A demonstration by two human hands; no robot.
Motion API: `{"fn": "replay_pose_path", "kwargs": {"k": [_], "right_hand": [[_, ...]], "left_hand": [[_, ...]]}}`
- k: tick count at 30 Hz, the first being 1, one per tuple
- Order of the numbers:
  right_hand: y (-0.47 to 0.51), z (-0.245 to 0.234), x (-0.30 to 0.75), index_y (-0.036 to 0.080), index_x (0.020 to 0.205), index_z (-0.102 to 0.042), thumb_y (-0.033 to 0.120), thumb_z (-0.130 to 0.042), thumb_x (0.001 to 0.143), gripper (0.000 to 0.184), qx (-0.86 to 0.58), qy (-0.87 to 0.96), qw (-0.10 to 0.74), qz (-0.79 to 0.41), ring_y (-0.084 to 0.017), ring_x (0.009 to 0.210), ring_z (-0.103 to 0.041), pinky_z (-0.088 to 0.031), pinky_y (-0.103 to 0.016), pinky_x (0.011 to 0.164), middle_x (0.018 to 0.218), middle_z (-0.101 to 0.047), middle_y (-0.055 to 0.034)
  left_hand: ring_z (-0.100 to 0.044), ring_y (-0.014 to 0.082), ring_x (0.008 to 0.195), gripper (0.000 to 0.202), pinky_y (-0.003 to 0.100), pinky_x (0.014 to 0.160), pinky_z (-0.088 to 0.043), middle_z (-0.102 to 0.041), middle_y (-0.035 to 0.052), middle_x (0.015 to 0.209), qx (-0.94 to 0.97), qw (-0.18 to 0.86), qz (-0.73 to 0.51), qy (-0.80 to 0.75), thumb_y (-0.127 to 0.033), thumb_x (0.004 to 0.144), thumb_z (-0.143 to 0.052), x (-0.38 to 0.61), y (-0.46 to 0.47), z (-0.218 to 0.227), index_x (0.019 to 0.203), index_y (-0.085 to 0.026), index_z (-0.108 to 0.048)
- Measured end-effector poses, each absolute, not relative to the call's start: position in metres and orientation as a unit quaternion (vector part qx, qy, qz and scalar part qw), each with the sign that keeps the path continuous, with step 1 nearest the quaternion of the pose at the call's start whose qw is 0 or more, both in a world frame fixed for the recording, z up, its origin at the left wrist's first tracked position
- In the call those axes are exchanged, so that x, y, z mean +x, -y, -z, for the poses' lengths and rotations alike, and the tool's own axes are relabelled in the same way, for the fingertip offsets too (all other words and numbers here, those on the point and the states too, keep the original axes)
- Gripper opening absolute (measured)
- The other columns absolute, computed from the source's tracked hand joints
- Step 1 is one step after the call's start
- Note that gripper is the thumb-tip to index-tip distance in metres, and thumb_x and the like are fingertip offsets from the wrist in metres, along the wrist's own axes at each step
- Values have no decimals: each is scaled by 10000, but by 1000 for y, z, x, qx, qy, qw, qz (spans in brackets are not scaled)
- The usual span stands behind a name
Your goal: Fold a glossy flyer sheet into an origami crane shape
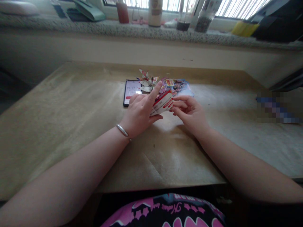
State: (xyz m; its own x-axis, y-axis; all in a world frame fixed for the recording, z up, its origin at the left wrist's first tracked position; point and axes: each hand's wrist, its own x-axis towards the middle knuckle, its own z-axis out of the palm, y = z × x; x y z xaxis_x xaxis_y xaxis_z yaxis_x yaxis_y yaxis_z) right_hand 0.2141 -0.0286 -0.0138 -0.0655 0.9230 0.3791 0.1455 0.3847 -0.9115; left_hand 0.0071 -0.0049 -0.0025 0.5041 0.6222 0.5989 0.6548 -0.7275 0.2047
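Printed paper (163, 105) is pinched at one end by the right hand (192, 114) and steadied by the left hand (140, 109), forefinger extended, its edges best kept aligned.

A home, by the look of it: my table (59, 126) by a window (239, 8).
Above it I see a speckled sill (132, 33) crowded with bottles (155, 14) and household odds and ends (92, 12).
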Motion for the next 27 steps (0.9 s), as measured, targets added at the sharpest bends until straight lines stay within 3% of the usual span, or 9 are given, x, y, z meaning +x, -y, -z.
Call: {"fn": "replay_pose_path", "kwargs": {"k": [7, 11, 16, 19, 22, 27], "right_hand": [[30, 17, 215, 255, 883, -658, 430, -708, 807, 197, -433, 653, 543, -300, -151, 766, -667, -574, -308, 631, 853, -710, 1], [33, 13, 216, 261, 864, -664, 359, -685, 832, 105, -449, 668, 549, -226, -162, 805, -666, -574, -314, 646, 867, -709, 0], [37, 5, 219, 269, 859, -680, 237, -638, 840, 57, -456, 716, 520, -91, -176, 800, -664, -534, -307, 607, 882, -727, -8], [40, 0, 220, 279, 865, -683, 209, -612, 844, 102, -447, 758, 475, -25, -208, 858, -661, -530, -360, 699, 899, -738, -17], [44, -4, 219, 285, 857, -679, 196, -607, 848, 116, -438, 782, 444, 21, -225, 889, -653, -514, -396, 796, 907, -744, -21], [46, -6, 217, 276, 864, -674, 188, -611, 853, 109, -426, 797, 421, 79, -212, 868, -648, -511, -370, 797, 915, -747, -15]], "left_hand": [[-556, 290, 1080, 983, 480, 990, -375, -652, 69, 1217, -854, 29, 363, 371, -494, 770, -722, 8, 7, -1, 1543, -288, -150], [-507, 301, 1184, 862, 500, 1080, -306, -612, 86, 1280, -857, 12, 375, 354, -473, 798, -691, 8, 9, -3, 1518, -254, -269], [-543, 249, 1177, 485, 439, 1062, -374, -620, 80, 1264, -851, -20, 414, 323, -409, 873, -624, 12, 14, -3, 1316, -230, -540], [-583, 209, 1124, 327, 391, 1014, -431, -660, 56, 1190, -840, -58, 440, 311, -382, 886, -629, 15, 16, -2, 1180, -239, -617], [-618, 189, 1054, 227, 372, 966, -469, -693, 42, 1101, -834, -82, 448, 310, -394, 897, -622, 17, 17, -3, 1062, -242, -658], [-646, 185, 981, 190, 380, 939, -486, -720, 34, 1013, -822, -87, 470, 310, -413, 885, -648, 19, 18, -5, 959, -240, -675]]}}
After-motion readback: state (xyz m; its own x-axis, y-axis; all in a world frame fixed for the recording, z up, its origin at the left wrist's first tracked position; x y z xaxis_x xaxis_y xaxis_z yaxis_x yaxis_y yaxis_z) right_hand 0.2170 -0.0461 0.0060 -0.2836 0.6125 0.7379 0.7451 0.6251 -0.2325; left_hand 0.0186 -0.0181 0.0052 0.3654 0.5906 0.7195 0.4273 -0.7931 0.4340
